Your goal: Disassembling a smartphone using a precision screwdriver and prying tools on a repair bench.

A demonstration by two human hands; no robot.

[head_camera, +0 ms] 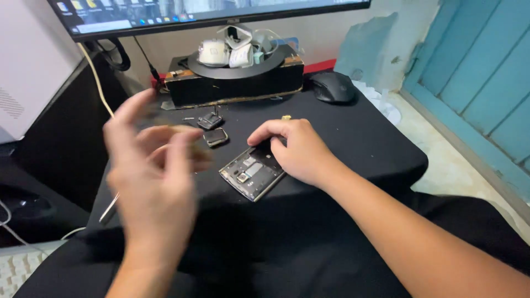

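An opened phone (253,174), its back cover off and its circuit parts laid bare, is being pressed flat against the black-draped counter (364,143) by the right hand (295,152), whose fingers (265,131) are being held close together and curled over the phone's upper end, at about one o'clock of the device. The left hand (152,176) is being held raised above the counter at about nine o'clock of the phone, well apart from it; it is blurred, its fingers are being kept loosely spread, and whether anything is being pinched between them cannot be told. Two small dark square parts (213,128) are lying just beside each other at about eleven o'clock of the phone, between the two hands. At twelve o'clock, further back, a black box (234,83) is being used as the base for a round monitor stand, on which crumpled white items (229,51) are being kept. A dark computer mouse (332,87) is resting at about two o'clock, near the back edge of the counter, below the monitor (193,14)
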